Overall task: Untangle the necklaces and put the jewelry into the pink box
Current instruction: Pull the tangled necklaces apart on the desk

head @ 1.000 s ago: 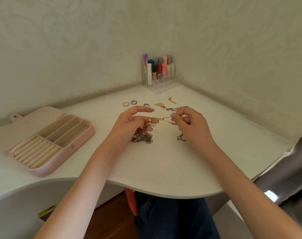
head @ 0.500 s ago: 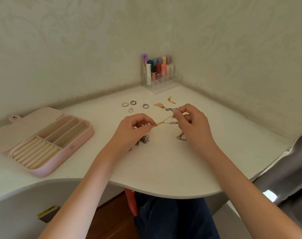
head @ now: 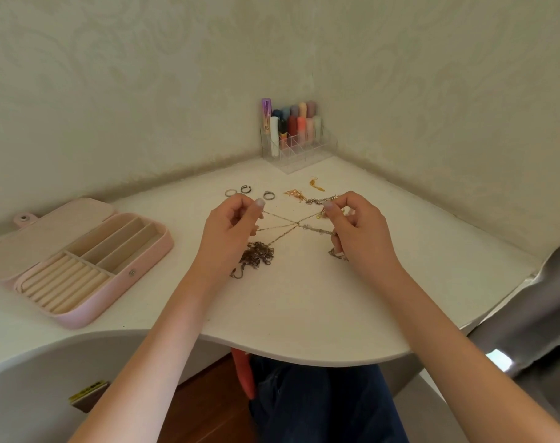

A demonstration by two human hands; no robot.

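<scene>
We've got a white curved corner desk (head: 304, 308) against pale patterned wallpaper (head: 112, 75), wood floor (head: 208, 404) underneath.

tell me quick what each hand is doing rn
Left hand: pinching the thin gold chain.
Right hand: pinching the same tangled chains from the other side.

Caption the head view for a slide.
Both hands, left and right, stretch tangled necklaces apart beside the open pink box.

Only one mark comes close to reading: small dark characters, perhaps "05", on the pale lower part of the purple-capped tube (head: 266, 116) in the clear organizer (head: 299, 151), well beyond both hands. They are too small to confirm.
</scene>
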